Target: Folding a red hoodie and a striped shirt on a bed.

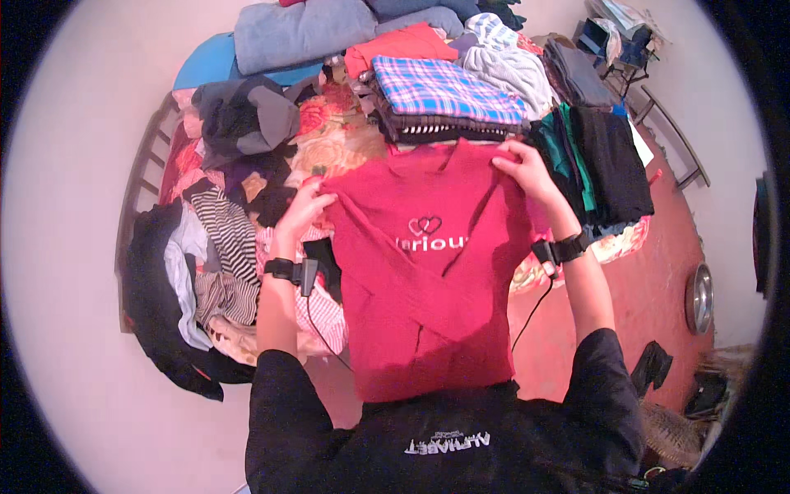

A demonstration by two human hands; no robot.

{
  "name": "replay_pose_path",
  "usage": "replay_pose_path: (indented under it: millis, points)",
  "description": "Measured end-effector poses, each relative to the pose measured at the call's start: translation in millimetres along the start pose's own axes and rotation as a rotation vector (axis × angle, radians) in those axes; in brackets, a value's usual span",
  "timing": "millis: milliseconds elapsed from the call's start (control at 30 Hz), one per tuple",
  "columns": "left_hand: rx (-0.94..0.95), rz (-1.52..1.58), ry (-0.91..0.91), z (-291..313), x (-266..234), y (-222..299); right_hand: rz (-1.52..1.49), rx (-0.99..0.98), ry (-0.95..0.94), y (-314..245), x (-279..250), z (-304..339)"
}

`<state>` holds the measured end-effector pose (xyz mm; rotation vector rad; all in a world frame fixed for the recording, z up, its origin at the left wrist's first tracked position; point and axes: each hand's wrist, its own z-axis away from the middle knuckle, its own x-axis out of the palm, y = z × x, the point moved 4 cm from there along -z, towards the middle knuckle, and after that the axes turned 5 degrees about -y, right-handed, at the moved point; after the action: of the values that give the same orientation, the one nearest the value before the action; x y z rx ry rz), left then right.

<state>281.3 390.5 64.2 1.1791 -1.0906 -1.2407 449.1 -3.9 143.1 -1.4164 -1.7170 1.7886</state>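
Note:
A red sweatshirt (pixel 428 305) with a heart print and white lettering hangs spread out in front of me. My left hand (pixel 309 206) pinches its left shoulder, and my right hand (pixel 522 169) grips the right shoulder. The sleeves seem to lie folded across its front, and its lower edge reaches my black shirt. Just beyond the collar stands a stack of folded clothes topped by a blue and pink plaid cloth (pixel 444 86). Dark and green folded garments (pixel 592 160) lie beyond my right hand. Each wrist wears a black strap with a small device and cable.
A bed with a floral sheet (pixel 346 148) carries heaps of clothes. Loose striped garments (pixel 222 222) and a black garment (pixel 164 280) pile up at left. A rolled grey-blue blanket (pixel 304 37) lies at the far end. On the red floor at right stands a metal bowl (pixel 699 298).

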Motion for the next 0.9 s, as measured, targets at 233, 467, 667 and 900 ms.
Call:
replay_pose_path:
  millis: [233, 467, 667, 900]
  points:
    - [0.196, -0.105, 0.052, 81.3, 42.0, 81.1, 0.065, -0.130, 0.075, -43.5, -19.1, 54.9]
    - [0.263, -0.404, 0.162, 202.7, 81.1, 67.5, 0.295, -0.152, -0.016, -97.4, -12.5, 179.6]
    - [0.167, -0.381, -0.008, 303.8, 149.3, -20.3, 0.625, -0.038, -0.140, -77.9, 37.7, 311.9]
    - [0.145, -0.726, 0.195, 330.2, 195.4, -65.6, 0.553, 0.124, -0.115, -10.1, 86.3, 373.6]
